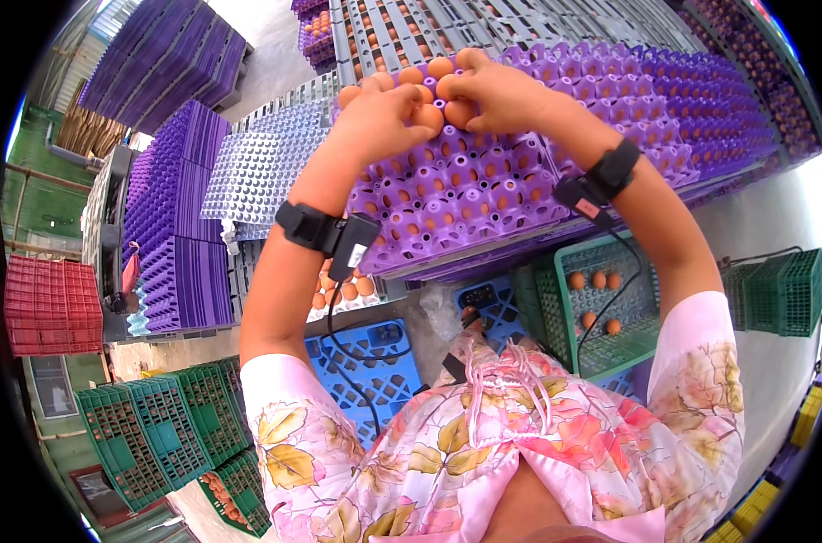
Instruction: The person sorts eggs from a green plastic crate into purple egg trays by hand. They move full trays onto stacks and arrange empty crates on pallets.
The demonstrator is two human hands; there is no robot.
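My left hand (381,120) curls round brown eggs (426,118) at the far end of a purple egg tray (456,195). Facing it, my right hand (501,93) has its thumb and fingers bent round an egg (459,114) and the one beside it. More eggs (440,68) sit close between the two hands. My fingers partly hide which eggs are gripped and which just rest in the tray. Brown eggs show through the openings of the stacked purple trays nearer to me. Each wrist carries a black strap with a small cabled box.
A slatted grey rack (519,27) with eggs lies beyond the trays. Below right stands a green crate (565,312) holding several eggs. Purple tray stacks (180,271) and a pale tray stack (257,176) stand left. Blue plastic pallets (361,362) lie below; cables hang from my wrists.
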